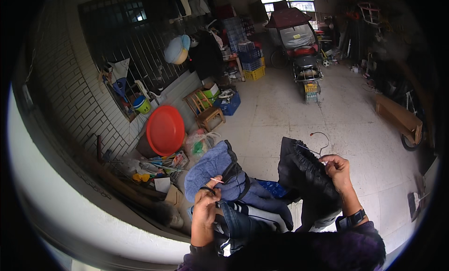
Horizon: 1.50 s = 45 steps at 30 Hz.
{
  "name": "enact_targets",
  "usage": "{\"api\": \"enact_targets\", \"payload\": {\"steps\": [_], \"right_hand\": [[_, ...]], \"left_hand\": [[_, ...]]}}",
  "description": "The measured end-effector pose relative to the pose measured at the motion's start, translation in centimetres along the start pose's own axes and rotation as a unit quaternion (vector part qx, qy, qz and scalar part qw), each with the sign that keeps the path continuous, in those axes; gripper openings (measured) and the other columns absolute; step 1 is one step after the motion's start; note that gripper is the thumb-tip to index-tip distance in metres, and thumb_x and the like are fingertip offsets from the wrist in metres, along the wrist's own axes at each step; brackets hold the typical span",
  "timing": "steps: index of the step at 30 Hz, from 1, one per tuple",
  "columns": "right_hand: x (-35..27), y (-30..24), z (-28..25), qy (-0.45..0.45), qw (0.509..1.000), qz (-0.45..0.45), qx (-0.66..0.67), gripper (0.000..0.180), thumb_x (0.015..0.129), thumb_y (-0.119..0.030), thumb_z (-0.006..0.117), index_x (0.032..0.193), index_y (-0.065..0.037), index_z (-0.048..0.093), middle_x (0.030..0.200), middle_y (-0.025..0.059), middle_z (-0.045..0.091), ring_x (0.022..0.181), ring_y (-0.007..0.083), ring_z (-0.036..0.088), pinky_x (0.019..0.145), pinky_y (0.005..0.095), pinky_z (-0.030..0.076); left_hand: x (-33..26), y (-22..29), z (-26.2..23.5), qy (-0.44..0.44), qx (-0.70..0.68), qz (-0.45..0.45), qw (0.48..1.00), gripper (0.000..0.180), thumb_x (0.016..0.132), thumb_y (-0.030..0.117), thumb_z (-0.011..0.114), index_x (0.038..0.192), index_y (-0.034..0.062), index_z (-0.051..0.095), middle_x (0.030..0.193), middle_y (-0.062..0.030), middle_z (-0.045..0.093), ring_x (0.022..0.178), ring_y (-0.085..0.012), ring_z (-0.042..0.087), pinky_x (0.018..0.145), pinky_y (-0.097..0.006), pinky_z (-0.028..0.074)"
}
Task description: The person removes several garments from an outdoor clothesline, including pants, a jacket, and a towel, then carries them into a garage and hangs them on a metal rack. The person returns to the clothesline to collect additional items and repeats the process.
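On the right, my right hand (337,172) pinches the gathered edge of a black garment (311,177). A thin wire hanger (321,142) runs along that edge, its hook sticking up with a red tip. At lower centre my left hand (206,206) is closed, with a thin pale pink piece and a dark loop showing at the fingers; what it grips is partly hidden. Just beyond it lies a fuzzy blue-grey garment (210,170) with a dark trim. Dark blue clothing (238,217) with white stripes lies bunched beside the left hand.
A large red basin (165,131) leans by the left wall, near a wooden chair (204,111) and a blue crate (229,103). Clutter and a cardboard box (174,196) sit lower left. A roofed scooter (304,60) stands far back; a long carton (398,119) is right.
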State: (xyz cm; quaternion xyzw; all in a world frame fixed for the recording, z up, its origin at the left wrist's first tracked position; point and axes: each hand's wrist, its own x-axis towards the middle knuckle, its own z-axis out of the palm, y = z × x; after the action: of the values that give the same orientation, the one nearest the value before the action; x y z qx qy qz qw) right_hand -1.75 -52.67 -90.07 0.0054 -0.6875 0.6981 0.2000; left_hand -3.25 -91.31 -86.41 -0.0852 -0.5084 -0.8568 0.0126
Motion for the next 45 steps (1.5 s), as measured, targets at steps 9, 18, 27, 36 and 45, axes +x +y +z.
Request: {"api": "enact_targets", "payload": {"steps": [9, 18, 27, 36, 45], "right_hand": [[34.9, 12.8, 1.0, -0.08, 0.995, 0.023, 0.054, 0.036, 0.07, 0.014, 0.043, 0.093, 0.002, 0.067, 0.062, -0.0017, 0.052, 0.054, 0.005, 0.04, 0.051, 0.019, 0.032], [65.1, 21.4, 2.7, -0.047, 0.995, 0.021, 0.086, 0.037, 0.07, 0.016, 0.041, 0.093, 0.003, 0.067, 0.063, -0.0021, 0.053, 0.051, 0.0033, 0.037, 0.047, 0.0192, 0.027], [98.0, 34.1, 10.0, -0.144, 0.989, -0.014, 0.043, 0.032, 0.075, 0.014, 0.043, 0.092, -0.001, 0.067, 0.072, -0.0034, 0.056, 0.059, 0.0041, 0.045, 0.054, 0.0194, 0.037], [130.8, 42.3, 26.2, -0.253, 0.961, -0.022, 0.112, 0.027, 0.076, 0.009, 0.05, 0.095, -0.001, 0.066, 0.07, -0.001, 0.059, 0.054, 0.0036, 0.043, 0.048, 0.0192, 0.033], [157.0, 44.7, 41.9, -0.288, 0.944, -0.009, 0.161, 0.035, 0.069, 0.014, 0.048, 0.098, 0.004, 0.063, 0.093, 0.0116, 0.065, 0.053, 0.0068, 0.045, 0.043, 0.021, 0.031]], "left_hand": [[29.0, -11.7, 2.7, 0.012, -0.03, 0.045, 0.998, 0.007, 0.059, 0.005, 0.055, 0.06, -0.002, 0.055, 0.123, -0.0242, 0.053, 0.065, -0.0168, 0.044, 0.068, -0.028, 0.037], [61.8, -17.8, 2.5, 0.032, -0.005, 0.043, 0.999, 0.01, 0.06, 0.005, 0.056, 0.061, -0.0046, 0.056, 0.122, -0.0233, 0.053, 0.068, -0.0173, 0.047, 0.067, -0.028, 0.038], [87.4, -24.9, 1.1, 0.145, 0.044, 0.07, 0.986, 0.011, 0.059, 0.008, 0.058, 0.068, 0.0035, 0.059, 0.12, -0.024, 0.056, 0.069, -0.0192, 0.048, 0.08, -0.031, 0.037], [110.0, -31.0, -4.5, 0.175, 0.011, 0.172, 0.969, 0.004, 0.061, 0.005, 0.058, 0.063, 0.0029, 0.058, 0.121, -0.0253, 0.055, 0.073, -0.0206, 0.048, 0.073, -0.03, 0.038], [135.2, -33.1, -8.7, 0.173, 0.03, 0.139, 0.975, 0.012, 0.061, 0.01, 0.056, 0.066, -0.0011, 0.057, 0.118, -0.0219, 0.056, 0.073, -0.0174, 0.049, 0.074, -0.029, 0.039]]}}
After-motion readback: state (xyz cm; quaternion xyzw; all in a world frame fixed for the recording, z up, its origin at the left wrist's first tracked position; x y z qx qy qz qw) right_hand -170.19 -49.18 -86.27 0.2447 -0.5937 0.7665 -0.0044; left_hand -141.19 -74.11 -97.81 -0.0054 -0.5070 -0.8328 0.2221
